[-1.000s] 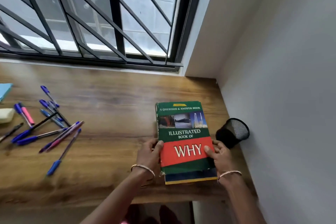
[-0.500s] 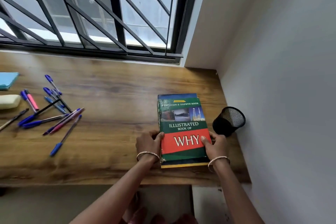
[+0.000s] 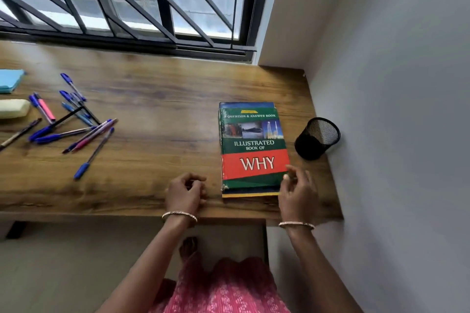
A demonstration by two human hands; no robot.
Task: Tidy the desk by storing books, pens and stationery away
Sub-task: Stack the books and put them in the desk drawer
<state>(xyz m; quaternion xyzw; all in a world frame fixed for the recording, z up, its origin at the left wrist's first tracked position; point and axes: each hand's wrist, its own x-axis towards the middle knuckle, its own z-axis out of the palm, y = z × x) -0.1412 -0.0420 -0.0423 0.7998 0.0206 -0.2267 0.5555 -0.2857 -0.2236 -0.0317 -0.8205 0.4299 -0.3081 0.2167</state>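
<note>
Live: the books (image 3: pixel 253 150) lie stacked near right on the desk (image 3: pixel 152 109). Stiff and heavy, I judge, so I'd grip both long edges. My left hand (image 3: pixel 185 192) is loosely curled and empty; my right hand (image 3: pixel 296 194) is relaxed, just touching their right edge.

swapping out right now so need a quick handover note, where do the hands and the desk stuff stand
Left hand: loosely curled, holds nothing, at the front edge of the desk.
Right hand: relaxed at the books' lower right corner, gripping nothing.
Books: stacked beside the mesh cup, which looks empty.
Pens: scattered on the left.
Done: books stacked.
Left: pens into the cup.
</note>
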